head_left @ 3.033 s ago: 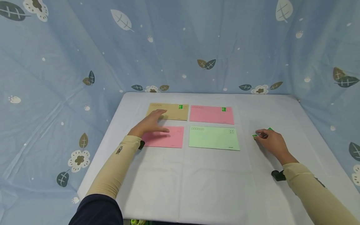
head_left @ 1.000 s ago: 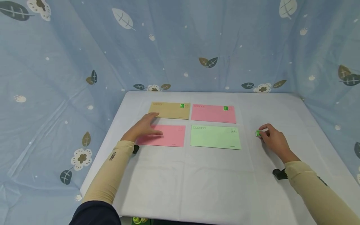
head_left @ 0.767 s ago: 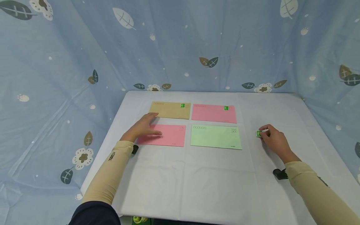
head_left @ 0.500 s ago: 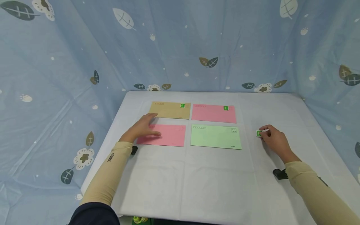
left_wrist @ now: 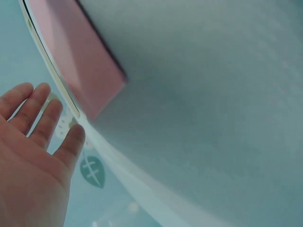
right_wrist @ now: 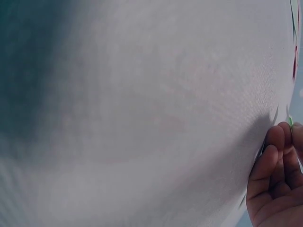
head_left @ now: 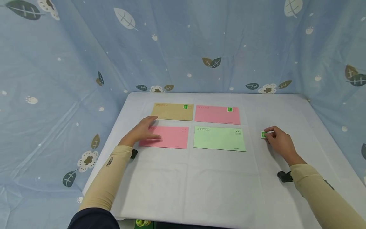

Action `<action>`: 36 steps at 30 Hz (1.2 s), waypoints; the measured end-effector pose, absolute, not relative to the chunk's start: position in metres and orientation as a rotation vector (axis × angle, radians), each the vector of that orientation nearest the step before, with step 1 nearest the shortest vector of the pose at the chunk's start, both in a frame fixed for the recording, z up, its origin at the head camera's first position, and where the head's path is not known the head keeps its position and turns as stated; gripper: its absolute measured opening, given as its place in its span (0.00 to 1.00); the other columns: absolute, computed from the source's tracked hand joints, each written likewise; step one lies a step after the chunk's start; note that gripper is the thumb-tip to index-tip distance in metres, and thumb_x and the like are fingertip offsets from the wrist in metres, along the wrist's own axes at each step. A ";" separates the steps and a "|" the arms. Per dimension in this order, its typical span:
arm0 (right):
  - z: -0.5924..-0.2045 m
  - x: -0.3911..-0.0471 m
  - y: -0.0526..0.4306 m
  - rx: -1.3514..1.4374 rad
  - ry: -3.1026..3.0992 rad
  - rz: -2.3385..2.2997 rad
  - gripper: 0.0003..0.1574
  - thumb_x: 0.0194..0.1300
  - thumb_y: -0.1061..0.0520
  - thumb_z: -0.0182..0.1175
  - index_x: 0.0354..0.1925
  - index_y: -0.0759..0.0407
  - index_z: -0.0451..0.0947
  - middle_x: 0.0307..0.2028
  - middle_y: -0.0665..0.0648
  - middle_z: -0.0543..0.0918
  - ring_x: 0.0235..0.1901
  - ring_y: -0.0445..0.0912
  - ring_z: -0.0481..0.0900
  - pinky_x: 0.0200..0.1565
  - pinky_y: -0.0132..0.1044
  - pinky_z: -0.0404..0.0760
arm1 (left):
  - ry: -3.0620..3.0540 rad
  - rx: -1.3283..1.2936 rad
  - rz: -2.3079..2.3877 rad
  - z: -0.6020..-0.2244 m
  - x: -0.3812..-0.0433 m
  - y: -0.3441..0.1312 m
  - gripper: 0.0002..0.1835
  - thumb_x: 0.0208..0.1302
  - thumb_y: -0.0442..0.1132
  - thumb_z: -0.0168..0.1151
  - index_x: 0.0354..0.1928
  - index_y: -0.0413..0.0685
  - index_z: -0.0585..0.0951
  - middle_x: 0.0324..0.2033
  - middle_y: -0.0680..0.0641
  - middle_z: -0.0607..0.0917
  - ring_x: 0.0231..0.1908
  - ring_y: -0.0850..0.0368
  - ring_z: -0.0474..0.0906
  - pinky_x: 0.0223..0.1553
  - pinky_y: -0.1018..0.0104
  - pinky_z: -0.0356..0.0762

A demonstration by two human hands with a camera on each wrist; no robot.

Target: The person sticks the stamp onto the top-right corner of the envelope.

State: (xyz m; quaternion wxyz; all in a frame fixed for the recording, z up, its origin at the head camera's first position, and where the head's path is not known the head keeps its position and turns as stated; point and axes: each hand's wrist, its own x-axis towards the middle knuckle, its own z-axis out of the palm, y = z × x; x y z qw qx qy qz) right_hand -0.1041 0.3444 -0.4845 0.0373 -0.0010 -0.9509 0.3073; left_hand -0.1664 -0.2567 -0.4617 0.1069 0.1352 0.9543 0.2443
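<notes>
Between thumb and fingertips, my right hand (head_left: 280, 144) pinches a small green postage stamp (head_left: 263, 135) at the right of the white table. In the right wrist view, the fingers of the right hand (right_wrist: 279, 184) are curled together at the edge, with a sliver of the green stamp (right_wrist: 290, 121) showing. Over the left end of the near pink envelope (head_left: 171, 140) hovers my left hand (head_left: 138, 132), fingers spread and holding nothing. To the right of that envelope lies a light green envelope (head_left: 218, 140) with a printed stamp box and no stamp.
Behind lie a tan envelope (head_left: 170, 113) and a second pink envelope (head_left: 215, 116), each with a green stamp at upper right. The white table (head_left: 183, 190) is backed by a blue patterned cloth (head_left: 177, 38). Something green and yellow (head_left: 141, 223) shows below the front edge.
The left hand has drawn back slightly to the left. The right hand's stamp now shows its face; a green corner seen behind that hand three seconds ago no longer shows. Envelopes stay put.
</notes>
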 end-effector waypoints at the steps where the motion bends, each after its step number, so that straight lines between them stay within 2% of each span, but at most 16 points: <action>1: -0.484 -0.104 0.344 -0.004 -2.917 0.944 0.18 0.78 0.54 0.53 0.57 0.64 0.76 0.39 0.66 0.85 0.30 0.48 0.79 0.24 0.33 0.74 | 2.809 0.397 0.719 -0.461 -0.166 -0.257 0.66 0.42 0.65 0.81 0.80 0.47 0.57 0.77 0.40 0.59 0.76 0.40 0.51 0.74 0.40 0.53; 11: -0.483 -0.104 0.345 -0.014 -2.887 0.948 0.19 0.78 0.51 0.54 0.57 0.64 0.76 0.39 0.65 0.85 0.29 0.49 0.77 0.25 0.34 0.74 | 2.804 0.372 0.729 -0.460 -0.160 -0.262 0.65 0.43 0.65 0.81 0.80 0.48 0.57 0.77 0.40 0.59 0.76 0.41 0.51 0.74 0.40 0.53; 18: -0.486 -0.105 0.347 -0.014 -2.889 0.978 0.20 0.80 0.52 0.50 0.59 0.64 0.75 0.39 0.65 0.85 0.31 0.49 0.81 0.25 0.33 0.75 | 2.795 0.354 0.725 -0.461 -0.157 -0.265 0.68 0.40 0.65 0.82 0.80 0.49 0.56 0.77 0.41 0.59 0.76 0.42 0.50 0.74 0.41 0.54; 36: -0.484 -0.106 0.343 -0.039 -2.874 1.047 0.20 0.80 0.54 0.50 0.60 0.64 0.75 0.42 0.67 0.84 0.35 0.52 0.83 0.26 0.31 0.76 | 2.810 0.376 0.653 -0.461 -0.149 -0.277 0.68 0.41 0.63 0.83 0.79 0.42 0.56 0.76 0.37 0.58 0.76 0.38 0.50 0.75 0.40 0.53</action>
